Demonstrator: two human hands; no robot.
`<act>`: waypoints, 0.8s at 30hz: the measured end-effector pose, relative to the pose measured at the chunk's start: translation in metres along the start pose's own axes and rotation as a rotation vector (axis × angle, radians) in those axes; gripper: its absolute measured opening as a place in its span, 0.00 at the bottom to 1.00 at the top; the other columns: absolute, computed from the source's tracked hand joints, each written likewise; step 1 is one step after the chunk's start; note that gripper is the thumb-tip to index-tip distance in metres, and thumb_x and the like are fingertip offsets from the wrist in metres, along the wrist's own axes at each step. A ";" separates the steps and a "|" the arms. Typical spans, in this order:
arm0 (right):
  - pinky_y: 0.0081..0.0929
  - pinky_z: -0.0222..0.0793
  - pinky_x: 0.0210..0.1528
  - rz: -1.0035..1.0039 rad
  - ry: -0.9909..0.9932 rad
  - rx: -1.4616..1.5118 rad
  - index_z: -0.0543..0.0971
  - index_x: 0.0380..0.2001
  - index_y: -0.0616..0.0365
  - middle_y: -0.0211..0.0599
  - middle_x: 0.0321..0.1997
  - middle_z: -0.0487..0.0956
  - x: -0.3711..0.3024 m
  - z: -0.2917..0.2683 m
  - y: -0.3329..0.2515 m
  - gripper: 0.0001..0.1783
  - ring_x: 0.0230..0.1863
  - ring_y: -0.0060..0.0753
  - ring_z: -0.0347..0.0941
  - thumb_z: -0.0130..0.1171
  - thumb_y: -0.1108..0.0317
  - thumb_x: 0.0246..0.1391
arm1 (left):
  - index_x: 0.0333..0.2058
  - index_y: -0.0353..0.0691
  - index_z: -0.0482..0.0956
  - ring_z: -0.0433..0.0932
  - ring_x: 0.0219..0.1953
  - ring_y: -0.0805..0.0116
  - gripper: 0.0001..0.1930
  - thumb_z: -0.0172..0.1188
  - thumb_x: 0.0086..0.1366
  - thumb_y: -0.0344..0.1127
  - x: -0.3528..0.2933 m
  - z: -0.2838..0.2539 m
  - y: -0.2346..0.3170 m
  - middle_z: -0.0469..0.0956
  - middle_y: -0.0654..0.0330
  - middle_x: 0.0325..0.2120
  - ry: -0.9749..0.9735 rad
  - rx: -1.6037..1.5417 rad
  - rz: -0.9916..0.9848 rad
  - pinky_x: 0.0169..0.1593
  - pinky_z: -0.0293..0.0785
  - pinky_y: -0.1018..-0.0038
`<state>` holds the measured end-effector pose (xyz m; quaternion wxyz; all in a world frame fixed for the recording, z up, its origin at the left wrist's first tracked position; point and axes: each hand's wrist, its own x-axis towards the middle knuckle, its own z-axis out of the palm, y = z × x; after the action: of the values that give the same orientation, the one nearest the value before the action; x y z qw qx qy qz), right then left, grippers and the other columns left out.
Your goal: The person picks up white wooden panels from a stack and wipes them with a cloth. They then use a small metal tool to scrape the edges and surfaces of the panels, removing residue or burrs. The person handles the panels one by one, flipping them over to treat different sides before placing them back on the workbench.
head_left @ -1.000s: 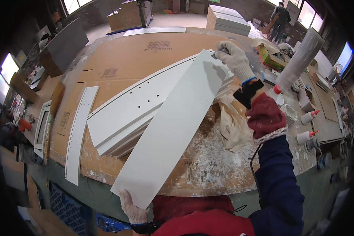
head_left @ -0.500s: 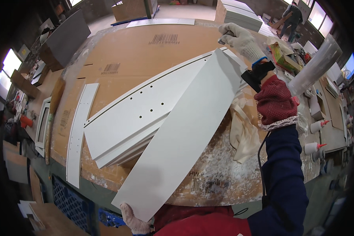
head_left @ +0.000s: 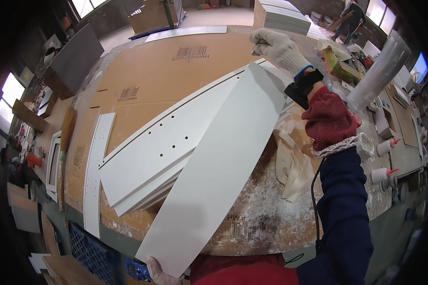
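A long flat white panel (head_left: 209,171) lies slantwise over a stack of white boards (head_left: 147,166) with a groove and several drilled holes. At its near end my left hand (head_left: 159,270), in a pale glove, grips the panel's edge; its fingers beneath are hidden. Just beyond the panel's far end, my right hand (head_left: 276,46) hovers in a white knit glove, fingers curled together. Whatever it may hold is too small to make out. A dark strap (head_left: 303,89) wraps that wrist.
Cardboard (head_left: 152,61) covers the worktable. A narrow white strip (head_left: 94,180) lies left, near a wooden-handled brush (head_left: 65,142). At right are a cream cloth (head_left: 290,161), a clear plastic roll (head_left: 383,71) and red-tipped white bottles (head_left: 383,175). Another person (head_left: 349,21) stands far off.
The whole view has shifted slightly, so the boards sit lower and a little left in it. My right hand stays curled by the far end; my left keeps its grip on the panel.
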<state>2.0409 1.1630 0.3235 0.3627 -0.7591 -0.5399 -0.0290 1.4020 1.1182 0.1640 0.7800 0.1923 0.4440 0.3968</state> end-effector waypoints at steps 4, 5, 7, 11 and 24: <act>0.28 0.74 0.40 -0.128 -0.081 -0.204 0.76 0.40 0.62 0.40 0.36 0.80 -0.002 0.005 -0.017 0.11 0.36 0.35 0.78 0.56 0.78 0.52 | 0.61 0.40 0.58 0.67 0.59 0.52 0.29 0.51 0.68 0.48 -0.001 0.034 0.002 0.68 0.53 0.56 -0.164 -0.103 0.181 0.50 0.75 0.48; 0.28 0.74 0.39 -0.180 -0.067 -0.398 0.76 0.40 0.61 0.40 0.35 0.80 0.001 0.004 -0.017 0.11 0.35 0.35 0.78 0.57 0.78 0.51 | 0.62 0.39 0.58 0.68 0.58 0.51 0.31 0.50 0.67 0.52 -0.007 0.037 0.001 0.67 0.51 0.57 -0.043 0.000 0.163 0.51 0.73 0.48; 0.25 0.73 0.37 -0.151 -0.003 -0.262 0.77 0.39 0.59 0.36 0.31 0.78 0.006 -0.005 -0.005 0.10 0.32 0.31 0.77 0.57 0.78 0.51 | 0.63 0.38 0.58 0.70 0.56 0.48 0.36 0.48 0.65 0.58 -0.012 0.032 0.001 0.66 0.48 0.58 0.176 0.206 0.131 0.55 0.69 0.50; 0.23 0.72 0.37 -0.053 -0.005 0.149 0.77 0.39 0.59 0.37 0.30 0.78 0.004 -0.006 -0.004 0.10 0.31 0.31 0.76 0.57 0.77 0.51 | 0.63 0.38 0.58 0.68 0.57 0.49 0.36 0.49 0.65 0.58 -0.010 0.026 0.009 0.66 0.48 0.59 0.130 0.153 0.081 0.57 0.67 0.50; 0.24 0.75 0.40 -0.063 -0.157 -0.182 0.77 0.40 0.61 0.36 0.33 0.80 -0.002 -0.005 -0.010 0.11 0.34 0.28 0.77 0.58 0.76 0.52 | 0.63 0.38 0.58 0.67 0.58 0.50 0.36 0.50 0.65 0.57 -0.015 0.037 0.015 0.65 0.49 0.59 0.180 0.165 0.070 0.60 0.64 0.51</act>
<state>2.0335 1.1598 0.3308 0.2476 -0.7716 -0.5852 -0.0298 1.4217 1.1174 0.2016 0.7043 0.2347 0.5364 0.4014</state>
